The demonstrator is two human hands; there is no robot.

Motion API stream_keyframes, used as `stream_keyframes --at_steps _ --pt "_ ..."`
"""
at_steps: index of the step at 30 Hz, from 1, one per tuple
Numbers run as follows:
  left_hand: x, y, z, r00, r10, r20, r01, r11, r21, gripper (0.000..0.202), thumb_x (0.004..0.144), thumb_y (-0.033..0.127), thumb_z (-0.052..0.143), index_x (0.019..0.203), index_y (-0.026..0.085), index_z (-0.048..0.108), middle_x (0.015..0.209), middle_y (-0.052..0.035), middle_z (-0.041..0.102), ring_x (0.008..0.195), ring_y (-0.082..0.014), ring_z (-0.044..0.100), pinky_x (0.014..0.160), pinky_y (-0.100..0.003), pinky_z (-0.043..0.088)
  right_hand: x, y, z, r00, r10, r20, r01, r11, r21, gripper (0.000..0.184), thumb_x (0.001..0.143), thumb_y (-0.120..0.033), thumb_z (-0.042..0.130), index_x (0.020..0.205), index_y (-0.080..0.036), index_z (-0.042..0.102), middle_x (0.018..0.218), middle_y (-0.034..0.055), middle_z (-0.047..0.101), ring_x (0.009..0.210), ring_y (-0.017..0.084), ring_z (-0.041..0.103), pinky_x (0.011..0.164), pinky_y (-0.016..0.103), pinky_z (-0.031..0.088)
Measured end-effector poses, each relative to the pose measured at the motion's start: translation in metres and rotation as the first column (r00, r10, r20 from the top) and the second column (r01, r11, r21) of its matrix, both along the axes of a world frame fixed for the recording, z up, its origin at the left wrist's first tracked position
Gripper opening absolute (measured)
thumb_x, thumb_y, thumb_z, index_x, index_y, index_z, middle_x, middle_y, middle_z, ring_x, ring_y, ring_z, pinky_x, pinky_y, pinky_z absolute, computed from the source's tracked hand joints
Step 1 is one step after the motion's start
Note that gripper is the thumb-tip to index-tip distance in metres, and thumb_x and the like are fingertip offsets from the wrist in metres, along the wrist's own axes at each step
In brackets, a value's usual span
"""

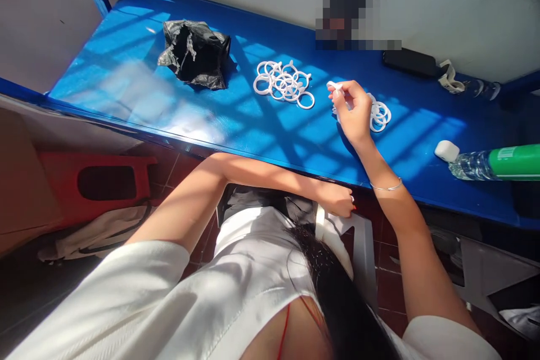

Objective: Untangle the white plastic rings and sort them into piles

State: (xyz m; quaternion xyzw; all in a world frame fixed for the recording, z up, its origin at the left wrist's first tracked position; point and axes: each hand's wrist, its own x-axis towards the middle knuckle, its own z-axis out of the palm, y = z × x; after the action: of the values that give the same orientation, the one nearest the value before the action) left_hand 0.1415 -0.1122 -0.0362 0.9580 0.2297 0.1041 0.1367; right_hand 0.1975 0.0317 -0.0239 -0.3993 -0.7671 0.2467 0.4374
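Observation:
My right hand [354, 109] is over the blue table [236, 129], with thumb and fingers closed on a white plastic ring [333, 85]. Partly hidden behind that hand lies a small group of white rings [382, 118]. Further left is a larger pile of white rings [287, 84], some with small tabs on their rims. Below the table's front edge, my left hand [337, 200] rests near my lap with its fingers curled into a fist; nothing shows in it, though its palm faces away.
An opened black plastic bag [213, 45] stands left on the table. At right are a small white case [447, 151] and a lying bottle with a green label [512, 162]. Towards the wall lie a black case [409, 62] and a whitish strap [450, 80]. A red stool [143, 177] stands below left.

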Motion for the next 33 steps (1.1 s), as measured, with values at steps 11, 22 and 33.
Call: stream_keyframes --at_steps 11,22,33 --pt "-0.073 0.099 0.068 0.999 -0.005 0.053 -0.005 0.981 0.192 0.042 0.100 0.020 0.027 0.133 0.013 0.053 0.145 -0.0196 0.049 0.135 -0.0362 0.046 0.102 -0.057 0.040 0.005 0.004 -0.009 0.999 0.003 -0.041 -0.005 0.998 -0.057 0.038 0.098 -0.062 0.047 0.094 -0.028 0.064 0.099 0.0058 0.070 0.093 0.025 0.070 0.076 0.043 0.058" --pt "-0.117 0.116 0.027 0.846 0.365 0.388 -0.385 0.923 -0.027 0.048 0.104 0.043 0.028 0.136 0.014 0.048 0.123 -0.0179 0.062 0.121 -0.0316 0.056 0.103 -0.049 0.041 0.006 -0.017 0.007 0.995 0.017 -0.098 -0.031 0.990 -0.141 0.037 0.094 -0.060 0.058 0.078 -0.026 0.059 0.079 0.0064 0.065 0.078 0.024 0.067 0.074 0.042 0.061" --pt "-0.120 0.104 0.041 0.640 0.582 0.502 0.225 0.483 -0.846 0.035 0.094 0.054 0.054 0.093 0.019 0.051 0.070 -0.0002 0.064 0.062 -0.0118 0.058 0.058 -0.023 0.042 0.003 -0.040 0.018 0.911 0.209 -0.355 -0.378 0.766 -0.519 0.044 0.088 -0.061 0.060 0.067 -0.023 0.061 0.060 0.0021 0.053 0.058 0.020 0.052 0.052 0.035 0.045"
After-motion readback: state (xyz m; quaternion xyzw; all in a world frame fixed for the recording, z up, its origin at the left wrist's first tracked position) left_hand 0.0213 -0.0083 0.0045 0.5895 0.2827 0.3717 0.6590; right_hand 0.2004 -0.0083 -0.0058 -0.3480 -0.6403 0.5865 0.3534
